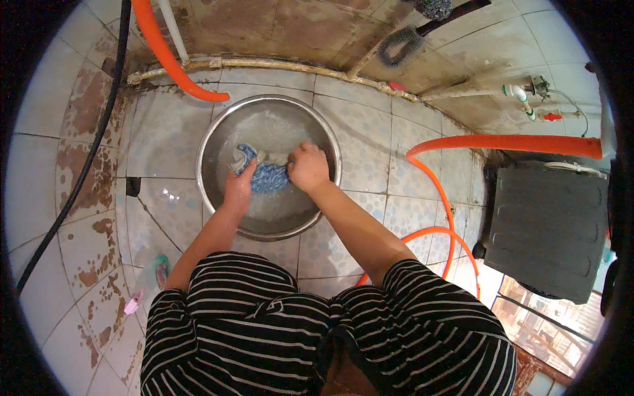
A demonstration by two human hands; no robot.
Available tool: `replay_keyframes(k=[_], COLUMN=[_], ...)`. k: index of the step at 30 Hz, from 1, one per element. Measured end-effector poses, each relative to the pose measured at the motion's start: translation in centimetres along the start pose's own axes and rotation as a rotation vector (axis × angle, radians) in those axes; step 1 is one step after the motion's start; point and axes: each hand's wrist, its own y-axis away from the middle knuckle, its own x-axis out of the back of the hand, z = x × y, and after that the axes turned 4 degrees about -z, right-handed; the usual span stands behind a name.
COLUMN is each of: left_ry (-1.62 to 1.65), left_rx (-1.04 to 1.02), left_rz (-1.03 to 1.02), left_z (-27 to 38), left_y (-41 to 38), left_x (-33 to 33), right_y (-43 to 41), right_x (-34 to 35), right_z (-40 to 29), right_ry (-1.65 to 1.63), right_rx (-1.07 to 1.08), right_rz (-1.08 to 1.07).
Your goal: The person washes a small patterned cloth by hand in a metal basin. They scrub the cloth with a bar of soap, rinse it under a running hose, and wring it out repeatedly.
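Observation:
A round metal basin [270, 218] with cloudy water in it stands on the tiled floor in front of me. Over the water a blue and white patterned cloth [270, 177] is bunched between my hands. My left hand [240, 184] grips its left end, thumb on top, and a folded flap sticks up beyond the thumb. On the cloth's right end my right hand [308, 167] is closed in a fist, slightly blurred. A pale part of the fabric shows between the hands; its lower side is hidden.
An orange hose [178, 79] ends just behind the basin. Another orange hose [441, 183] loops over the floor at right, near a dark grey box-shaped object [545, 232]. A pipe [277, 65] follows the back wall. A black hose [94, 148] hangs at left.

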Motion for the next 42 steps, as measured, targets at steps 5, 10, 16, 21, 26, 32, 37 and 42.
replay_keyframes(k=[5, 10, 16, 21, 26, 32, 37, 42], left_ry=[-1.027, -1.715, -0.830, 0.329, 0.377, 0.427, 0.442, 0.229], left_rx=[-0.569, -0.288, 0.052, 0.669, 0.397, 0.318, 0.319, 0.250], left_rz=[0.287, -0.087, -0.102, -0.174, -0.313, -0.045, -0.214, 0.045], left_z=[-0.9, -1.0, -3.3, 4.2, 1.3, 2.7, 1.4, 0.2], left_y=[-1.1, -0.7, -5.0, -1.5, -1.9, 1.4, 0.3, -0.3], left_x=[1.2, 1.8, 6.2, 1.7, 2.2, -2.1, 1.0, -0.8], right_y=[0.8, -3.3, -3.1, 0.3, 5.9, -3.6, -3.9, -4.2], right_x=[-8.9, -4.5, -6.7, -2.8, -0.8, -1.8, -2.7, -0.9], right_z=[0.3, 1.6, -1.6, -9.2, -13.6, -9.9, -8.3, -5.0], right_ry=[0.407, -0.229, -0.227, -0.924, -0.665, -0.381, -0.371, -0.363], right_rx=[0.164, 0.262, -0.128, -0.006, 0.542, 0.024, -0.016, 0.041], right_rz=[0.140, -0.532, 0.461, 0.267, 0.354, 0.271, 0.196, 0.366])
